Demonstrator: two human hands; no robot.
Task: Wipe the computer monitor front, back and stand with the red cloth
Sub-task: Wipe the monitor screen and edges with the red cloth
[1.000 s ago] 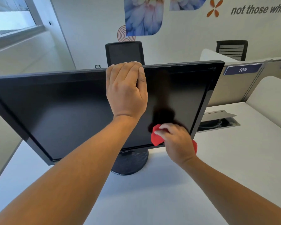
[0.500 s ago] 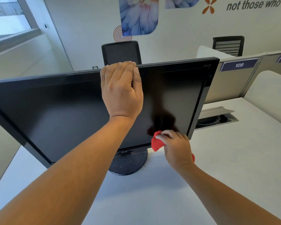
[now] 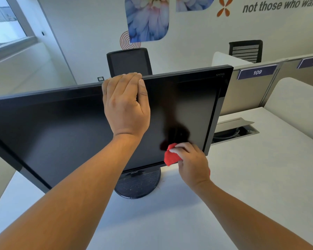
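A black computer monitor stands on a round black stand on the white desk, its dark screen facing me. My left hand grips the monitor's top edge near the middle, fingers curled over to the back. My right hand holds the bunched red cloth against the lower right part of the screen, close to the bottom bezel. Most of the cloth is hidden under that hand.
An open cable hatch is set in the desk right of the monitor. Grey partitions with number plates rise behind. Two black chair backs stand beyond, in front of a decorated wall. A window is at far left.
My right hand with the cloth has slid a little down and to the right along the lower part of the screen. My left hand keeps its grip on the top edge.
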